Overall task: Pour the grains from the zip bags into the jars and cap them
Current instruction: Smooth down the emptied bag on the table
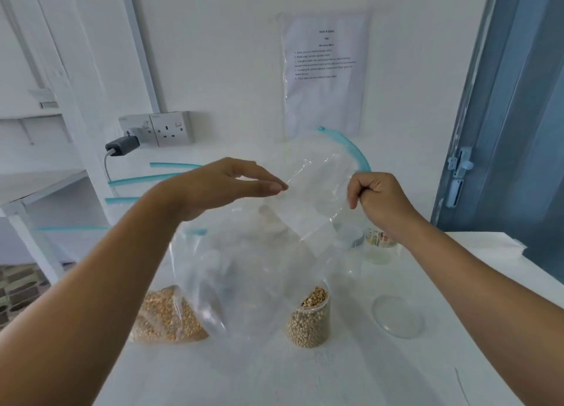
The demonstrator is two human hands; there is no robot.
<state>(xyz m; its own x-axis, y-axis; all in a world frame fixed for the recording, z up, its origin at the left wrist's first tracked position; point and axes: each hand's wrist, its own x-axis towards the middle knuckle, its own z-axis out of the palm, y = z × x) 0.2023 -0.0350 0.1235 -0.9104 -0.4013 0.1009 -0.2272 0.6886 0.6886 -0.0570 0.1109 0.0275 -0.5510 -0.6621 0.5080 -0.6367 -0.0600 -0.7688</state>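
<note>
Head view, looking down over a white table (351, 375) set against a white wall.

Both hands are raised above the table with a clear, empty zip bag (244, 268) between them. The right hand (380, 199) is curled into a fist, pinching the bag's edge just below its blue zip strip (351, 149), which arcs up and away behind the hand. The left hand (222, 186) is held flat, fingers straight and together, fingertips touching the bag's upper film; whether the thumb pinches it from below cannot be told. The bag hangs slack and bulging, its lower end drooping in front of the things on the table.

Beneath it, a clear jar (309, 317) stands upright with no lid, filled to the brim with pale round grains. Left of the jar, partly behind the hanging film, lies a second bag of grains (164, 317), still full. A clear round lid (398, 315) lies flat on the table to the right of the jar, apart from it. Further back, near the right wrist, another jar (380, 242) with a coloured label is partly hidden.

Several flat zip bags (146, 180) with blue strips lie at the back left. On the wall: a double socket (171, 128) with a plugged-in charger (122, 146), and a printed sheet (323, 73) in a plastic sleeve.
</note>
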